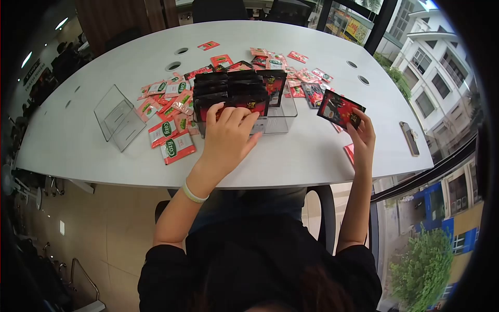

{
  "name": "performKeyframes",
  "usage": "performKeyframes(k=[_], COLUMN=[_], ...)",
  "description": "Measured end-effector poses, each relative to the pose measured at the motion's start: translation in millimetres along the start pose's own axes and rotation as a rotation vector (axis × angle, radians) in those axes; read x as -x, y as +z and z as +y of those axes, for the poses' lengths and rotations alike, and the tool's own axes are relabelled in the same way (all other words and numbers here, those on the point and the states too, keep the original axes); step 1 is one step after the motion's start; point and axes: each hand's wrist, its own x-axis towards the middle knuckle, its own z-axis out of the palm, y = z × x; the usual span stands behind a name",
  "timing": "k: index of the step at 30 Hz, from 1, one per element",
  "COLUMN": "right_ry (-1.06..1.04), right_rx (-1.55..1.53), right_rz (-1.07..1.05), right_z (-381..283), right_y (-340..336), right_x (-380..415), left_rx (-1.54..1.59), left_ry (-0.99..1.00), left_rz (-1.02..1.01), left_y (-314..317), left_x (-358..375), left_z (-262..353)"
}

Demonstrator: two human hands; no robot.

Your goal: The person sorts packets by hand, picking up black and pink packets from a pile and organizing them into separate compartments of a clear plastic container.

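Black-and-red packets [228, 86] stand in rows inside a clear plastic box [283, 118] near the middle of the table. My left hand [228, 132] rests on the front of these packets, its fingers spread over their upper edge and the thumb apart. To the right of the box, my right hand [364, 132] pinches one black-and-red packet [338, 109] by its right side, raised above the table. Another black-and-red packet [274, 86] stands at the box's right part, facing forward. Red and pink packets [178, 147] lie loose to the left of the box.
A clear plastic lid or tray [118, 117] sits at the left of the white table [83, 151]. More loose packets [306, 75] are scattered behind and right of the box. A phone [409, 139] lies near the right edge. Chairs stand beyond the far edge.
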Motion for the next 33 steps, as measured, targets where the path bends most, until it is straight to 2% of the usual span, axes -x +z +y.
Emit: performKeyframes(k=[8,11,17,20,23,25,28,30,32,33], right_ry=[-0.105,-0.125,-0.183,-0.273,-0.412,-0.446,-0.455,-0.460,-0.279,-0.295], right_rx=[-0.212,-0.282,-0.342,-0.198,0.312,0.417,0.646,0.672,0.423,0.407], right_rz=[-0.034,-0.029,-0.004,-0.084,-0.267,-0.344,-0.336,-0.352,-0.423,-0.426], right_z=[-33,-40,-27,-43,-62,-69,-68,-69,-66,-63], right_y=[57,72,62,62,61,69,77,77,77,77], right_x=[-20,-17,-16,-6,-3,2,15,18,18,18], left_rx=[0.065,0.178,0.317,0.331,0.329,0.306,0.277,0.263,0.241,0.237], left_ry=[0.001,-0.048,-0.080,-0.094,-0.116,-0.126,-0.113,-0.113,-0.105,-0.110], left_rz=[0.096,0.140,0.179,0.211,0.225,0.235,0.242,0.247,0.268,0.267], left_y=[-4,-13,-19,-21,-26,-27,-29,-29,-28,-27], left_x=[10,20,40,50,55,59,63,64,65,65], left_z=[6,20,41,50,62,70,76,79,80,81])
